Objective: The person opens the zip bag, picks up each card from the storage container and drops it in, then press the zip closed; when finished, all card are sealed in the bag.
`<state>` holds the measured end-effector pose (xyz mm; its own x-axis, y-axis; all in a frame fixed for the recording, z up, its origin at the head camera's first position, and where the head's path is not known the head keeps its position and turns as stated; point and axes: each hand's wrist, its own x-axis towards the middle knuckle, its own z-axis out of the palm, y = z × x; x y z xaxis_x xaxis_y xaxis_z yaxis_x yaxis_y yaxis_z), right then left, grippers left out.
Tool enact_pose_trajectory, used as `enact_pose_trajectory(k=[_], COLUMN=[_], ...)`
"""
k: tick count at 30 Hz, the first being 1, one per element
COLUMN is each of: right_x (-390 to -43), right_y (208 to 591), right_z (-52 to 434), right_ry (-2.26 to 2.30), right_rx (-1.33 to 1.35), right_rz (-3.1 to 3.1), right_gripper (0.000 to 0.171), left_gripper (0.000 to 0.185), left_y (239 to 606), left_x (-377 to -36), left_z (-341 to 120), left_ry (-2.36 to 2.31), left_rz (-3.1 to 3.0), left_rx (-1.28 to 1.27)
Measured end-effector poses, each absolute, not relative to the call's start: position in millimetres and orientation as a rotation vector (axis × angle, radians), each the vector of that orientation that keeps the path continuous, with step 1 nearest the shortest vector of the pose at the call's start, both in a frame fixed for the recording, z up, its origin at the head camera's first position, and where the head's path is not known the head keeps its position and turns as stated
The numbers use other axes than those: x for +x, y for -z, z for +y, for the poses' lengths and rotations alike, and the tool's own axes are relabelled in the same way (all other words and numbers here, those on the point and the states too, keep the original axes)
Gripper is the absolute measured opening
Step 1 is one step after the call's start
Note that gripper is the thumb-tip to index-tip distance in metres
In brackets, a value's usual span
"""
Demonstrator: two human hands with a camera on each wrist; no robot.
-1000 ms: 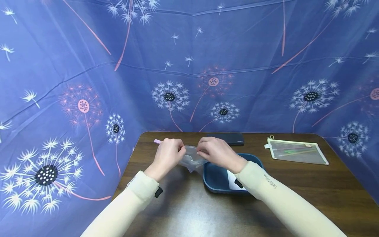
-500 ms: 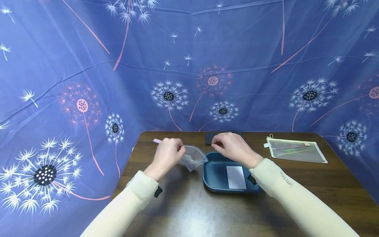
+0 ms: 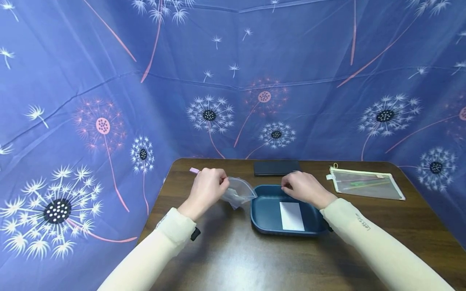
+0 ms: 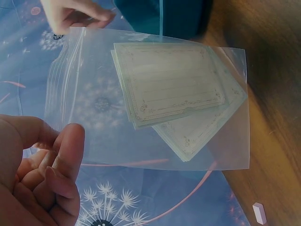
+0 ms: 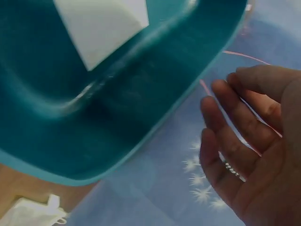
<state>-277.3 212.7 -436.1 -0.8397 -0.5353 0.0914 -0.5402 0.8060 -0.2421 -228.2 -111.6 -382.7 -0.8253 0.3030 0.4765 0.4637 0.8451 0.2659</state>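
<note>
My left hand (image 3: 205, 188) pinches the edge of a clear zip bag (image 4: 94, 146), near its ridged zip strip. Inside the bag lie two stacks of pale cards (image 4: 164, 77) with lined faces and ornamental borders, one stack turned at an angle behind the other. My right hand (image 3: 307, 188) is over the far right part of a dark blue tray (image 3: 263, 216). Its fingers (image 5: 237, 113) are loosely bent and hold nothing in the right wrist view. A blank white card (image 3: 292, 216) lies flat on the tray's floor.
A dark flat case (image 3: 274, 167) lies at the table's far edge. To the right is a mesh zip pouch (image 3: 364, 184) with pens inside. A small pink block (image 3: 194, 170) sits beyond my left hand. Blue dandelion-print cloth (image 3: 233, 89) hangs behind the wooden table (image 3: 233, 258).
My right hand has left the bag and moved right over the tray, uncovering the white card. My left hand stays in place with the zip bag.
</note>
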Motion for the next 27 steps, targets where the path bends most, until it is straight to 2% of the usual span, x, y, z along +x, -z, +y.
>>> enact_pose_trajectory(k=[6,11,14,21,27], right_x=[-279.9,-277.2,-273.3,-265.0,-264.9], right_y=[452.7,465.4,469.6,474.3,480.5], right_z=[218.2,218.8,218.2,213.7,213.8], right_ry=[-0.303,-0.145,-0.067,0.041,0.147], right_rx=[0.937,0.967,0.984,0.938,0.955], right_rz=[-3.041,-3.119,-3.165,-3.257,-3.24], right_gripper=[0.006,0.013,0.025,0.066,0.081], left_gripper=[0.019,0.019,0.02,0.019,0.019], left_y=[384.0,385.0,385.7,386.1,385.4], left_x=[-228.1,-228.0,-227.8,-226.7,-225.5], left_z=[-112.5,-112.8,-112.9,-113.0,-113.8], left_ry=[0.53,0.538,0.54,0.546,0.541], left_rz=[-2.612,-2.608,-2.607,-2.609,-2.609], left_rx=[-0.546,-0.551,-0.549,-0.542,-0.535])
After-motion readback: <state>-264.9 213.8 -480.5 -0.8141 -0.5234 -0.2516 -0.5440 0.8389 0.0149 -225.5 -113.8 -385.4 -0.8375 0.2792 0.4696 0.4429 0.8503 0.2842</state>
